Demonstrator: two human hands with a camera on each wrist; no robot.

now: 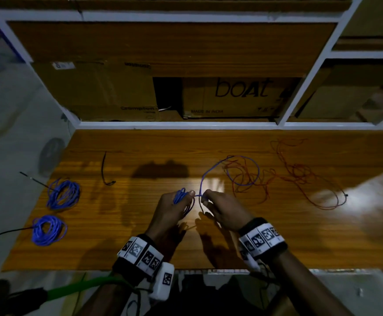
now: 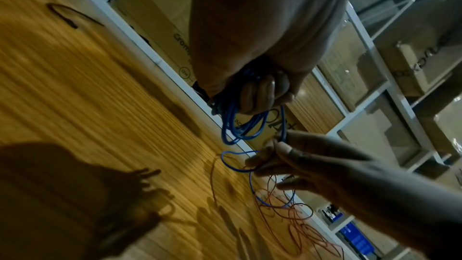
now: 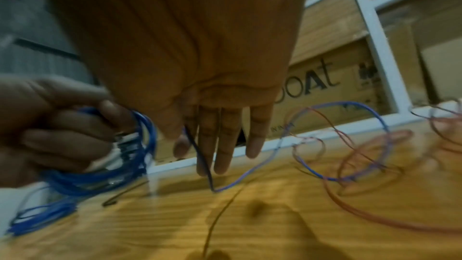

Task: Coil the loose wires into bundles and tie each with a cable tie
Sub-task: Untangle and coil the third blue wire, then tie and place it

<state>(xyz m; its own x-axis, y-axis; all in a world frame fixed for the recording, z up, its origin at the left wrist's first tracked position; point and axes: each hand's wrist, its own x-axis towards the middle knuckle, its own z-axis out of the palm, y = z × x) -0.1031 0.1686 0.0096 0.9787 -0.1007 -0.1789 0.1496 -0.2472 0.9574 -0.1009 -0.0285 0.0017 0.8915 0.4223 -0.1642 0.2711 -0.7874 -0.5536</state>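
Note:
Over the middle of the wooden table, my left hand grips a small coil of blue wire, its loops hanging below the fingers. Just to its right, my right hand pinches the same wire between thumb and forefinger; the other fingers stay straight. The loose tail of the blue wire loops away to the right across tangled red wires. A loose black cable tie lies at the left rear.
Two tied blue bundles lie at the table's left end, with black tie tails sticking out. A white-framed shelf with cardboard boxes rises behind the table. A green hose runs below the near edge.

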